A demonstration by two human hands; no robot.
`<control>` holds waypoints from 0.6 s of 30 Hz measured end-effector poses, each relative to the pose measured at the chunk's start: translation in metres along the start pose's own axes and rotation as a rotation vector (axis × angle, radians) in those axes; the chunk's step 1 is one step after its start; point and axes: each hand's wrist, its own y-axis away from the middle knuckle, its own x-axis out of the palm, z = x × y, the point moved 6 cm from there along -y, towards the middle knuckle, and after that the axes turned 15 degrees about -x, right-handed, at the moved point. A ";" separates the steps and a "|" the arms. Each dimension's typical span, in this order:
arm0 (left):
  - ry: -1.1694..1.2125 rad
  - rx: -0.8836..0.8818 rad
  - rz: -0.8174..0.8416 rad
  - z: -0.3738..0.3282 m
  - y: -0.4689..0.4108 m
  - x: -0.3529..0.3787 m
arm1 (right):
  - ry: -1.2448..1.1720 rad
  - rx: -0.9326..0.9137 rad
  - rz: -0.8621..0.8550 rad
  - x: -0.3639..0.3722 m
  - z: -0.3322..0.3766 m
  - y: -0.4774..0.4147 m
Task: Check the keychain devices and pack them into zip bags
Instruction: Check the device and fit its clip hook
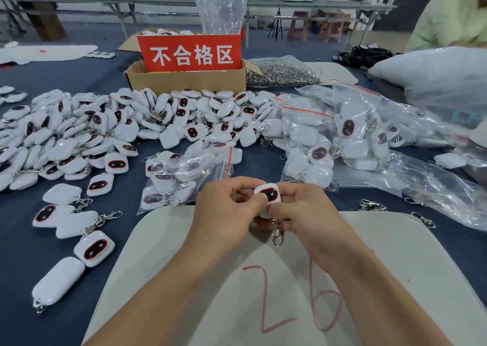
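Note:
Both my hands hold one white keychain device (268,193) with a dark red-rimmed face, above a grey mat (184,279) marked "26". My left hand (226,211) pinches its left side and my right hand (303,211) grips its right side. Its metal clasp (278,236) hangs down between my hands. A large heap of loose devices (105,129) covers the blue table to the left and centre. A filled zip bag (181,177) lies just beyond my hands, and more filled zip bags (342,140) are piled to the right.
A cardboard box (189,78) with a red sign (189,54) stands behind the heap. A bag of metal clasps (282,72) lies to its right. Loose clasps (373,205) lie at the right. Another person's sleeve (448,18) shows at the far right.

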 end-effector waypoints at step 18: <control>-0.054 0.041 -0.171 0.001 0.005 -0.006 | 0.500 -0.338 0.009 0.007 0.020 0.005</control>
